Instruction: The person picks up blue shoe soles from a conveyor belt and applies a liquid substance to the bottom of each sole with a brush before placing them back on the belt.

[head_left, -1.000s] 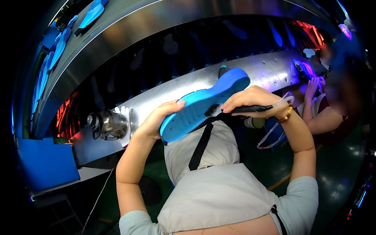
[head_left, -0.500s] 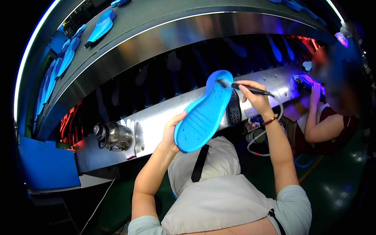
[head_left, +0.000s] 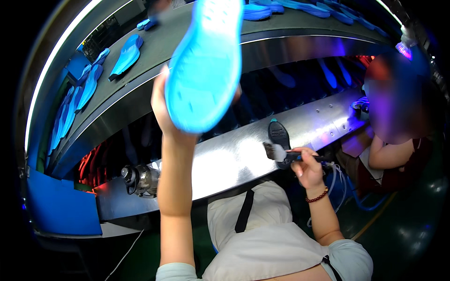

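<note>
A bright blue shoe sole (head_left: 202, 89) is held up high in front of the conveyor, heel or toe end running out of the top edge. My left hand (head_left: 164, 105) is closed round it, with a fingertip showing past its right side. Lower down, my right hand (head_left: 309, 171) grips the black handle of a brush (head_left: 275, 151), its dark bristles pointing left. A pale tube (head_left: 334, 174) hangs by the handle's rear end. Behind the brush a black sole-shaped piece (head_left: 279, 132) lies on the metal bench, partly covered by brush and hand.
More blue soles (head_left: 126, 56) lie on the curved conveyor (head_left: 154, 49) at left and far right. A metal flask-like container (head_left: 144, 181) stands on the bench (head_left: 225, 161) at left. To the right sits another person (head_left: 393, 154) under a purple-lit lamp (head_left: 406, 47).
My left hand has lifted the blue sole up and away toward the conveyor. The brush has come off the sole and moved down with my right hand, over the black piece.
</note>
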`<state>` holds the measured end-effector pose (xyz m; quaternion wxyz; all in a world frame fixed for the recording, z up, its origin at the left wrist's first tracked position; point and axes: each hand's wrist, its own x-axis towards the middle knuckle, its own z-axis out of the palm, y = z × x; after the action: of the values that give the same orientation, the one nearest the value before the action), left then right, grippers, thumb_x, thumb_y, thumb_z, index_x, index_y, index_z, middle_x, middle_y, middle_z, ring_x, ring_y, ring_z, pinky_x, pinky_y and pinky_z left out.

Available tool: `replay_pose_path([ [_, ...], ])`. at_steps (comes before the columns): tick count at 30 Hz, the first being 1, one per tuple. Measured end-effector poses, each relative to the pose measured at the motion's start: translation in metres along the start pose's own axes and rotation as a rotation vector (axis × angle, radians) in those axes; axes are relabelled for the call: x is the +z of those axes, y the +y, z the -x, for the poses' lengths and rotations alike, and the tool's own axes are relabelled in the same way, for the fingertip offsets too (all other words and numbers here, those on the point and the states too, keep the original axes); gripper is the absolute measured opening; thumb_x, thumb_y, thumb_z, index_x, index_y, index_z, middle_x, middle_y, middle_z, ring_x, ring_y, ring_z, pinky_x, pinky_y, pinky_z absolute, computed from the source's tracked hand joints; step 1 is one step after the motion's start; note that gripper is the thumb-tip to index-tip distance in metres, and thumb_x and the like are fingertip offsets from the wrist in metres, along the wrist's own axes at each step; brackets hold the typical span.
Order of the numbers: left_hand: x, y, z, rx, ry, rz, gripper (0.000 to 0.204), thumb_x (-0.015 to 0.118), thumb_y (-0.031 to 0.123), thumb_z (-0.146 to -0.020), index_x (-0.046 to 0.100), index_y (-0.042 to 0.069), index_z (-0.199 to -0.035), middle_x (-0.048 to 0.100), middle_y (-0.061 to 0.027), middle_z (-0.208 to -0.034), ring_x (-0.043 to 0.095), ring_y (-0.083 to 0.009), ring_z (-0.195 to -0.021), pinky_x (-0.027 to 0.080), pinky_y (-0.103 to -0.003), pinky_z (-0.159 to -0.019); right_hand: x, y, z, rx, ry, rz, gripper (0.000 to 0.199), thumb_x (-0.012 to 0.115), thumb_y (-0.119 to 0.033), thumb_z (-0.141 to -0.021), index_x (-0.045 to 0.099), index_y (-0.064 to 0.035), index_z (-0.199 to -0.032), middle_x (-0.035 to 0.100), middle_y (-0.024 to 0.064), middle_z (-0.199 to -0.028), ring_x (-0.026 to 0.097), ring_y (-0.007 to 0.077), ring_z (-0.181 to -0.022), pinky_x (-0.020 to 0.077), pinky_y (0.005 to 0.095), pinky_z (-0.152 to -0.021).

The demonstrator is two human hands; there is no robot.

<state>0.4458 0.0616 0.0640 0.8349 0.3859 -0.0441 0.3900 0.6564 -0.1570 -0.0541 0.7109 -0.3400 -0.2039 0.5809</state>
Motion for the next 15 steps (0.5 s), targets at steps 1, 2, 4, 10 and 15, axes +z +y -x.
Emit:
replay_pose_path([
  [1, -0.005, 0.005, -0.027, 0.040, 0.021, 0.172, 0.065, 0.026, 0.045, -0.088, 0.022, 0.000, -0.134, 0.033, -0.0251, -0.131, 0.041, -0.0458, -0.113, 0.039, -0.060, -0.088, -0.001, 0.002, 0.000, 0.026, 0.022, 0.023, 0.025, 0.047, -0.014, -0.087, 0.055, 0.0049, -0.100, 0.061, 0.0197, -0.096, 0.048, 0.0105, -0.050, 0.0388, 0.0198, -0.047],
  [2, -0.021, 0.019, -0.046, 0.115, 0.102, 0.156, 0.062, 0.022, 0.045, -0.089, 0.021, 0.003, -0.135, 0.028, -0.0228, -0.135, 0.032, -0.0456, -0.120, 0.034, -0.063, -0.091, 0.002, 0.005, -0.001, 0.041, 0.005, 0.067, 0.025, 0.048, -0.015, -0.087, 0.056, 0.0044, -0.100, 0.061, 0.0180, -0.096, 0.049, 0.0110, -0.051, 0.0391, 0.0196, -0.048],
  [4, -0.070, 0.035, -0.078, 0.244, 0.149, 0.492, 0.072, 0.018, 0.057, -0.086, 0.015, 0.007, -0.138, 0.018, -0.0171, -0.142, 0.017, -0.0366, -0.130, 0.016, -0.062, -0.101, 0.007, 0.008, -0.005, 0.054, 0.009, 0.117, 0.025, 0.049, -0.015, -0.087, 0.056, 0.0044, -0.100, 0.062, 0.0166, -0.094, 0.049, 0.0112, -0.051, 0.0394, 0.0198, -0.049],
  [10, -0.051, 0.027, -0.077, 0.147, 0.639, 0.360, 0.077, 0.025, 0.055, -0.086, 0.011, -0.002, -0.136, 0.017, -0.0151, -0.143, 0.019, -0.0265, -0.132, 0.018, -0.040, -0.106, -0.018, 0.014, -0.001, 0.066, 0.283, 0.064, 0.024, 0.049, -0.018, -0.088, 0.054, 0.0008, -0.103, 0.061, 0.0093, -0.088, 0.051, 0.0099, -0.054, 0.0402, 0.0207, -0.050],
  [15, 0.009, 0.022, -0.035, -0.052, 0.459, 0.037, 0.053, 0.040, 0.034, -0.088, 0.035, -0.003, -0.126, 0.041, -0.0175, -0.128, 0.043, -0.0256, -0.116, 0.033, -0.037, -0.098, -0.080, 0.045, -0.004, 0.123, 0.652, 0.002, 0.011, 0.061, -0.019, -0.083, 0.055, -0.0114, -0.088, 0.057, -0.0012, -0.075, 0.053, 0.0087, -0.059, 0.0374, 0.0199, -0.050],
])
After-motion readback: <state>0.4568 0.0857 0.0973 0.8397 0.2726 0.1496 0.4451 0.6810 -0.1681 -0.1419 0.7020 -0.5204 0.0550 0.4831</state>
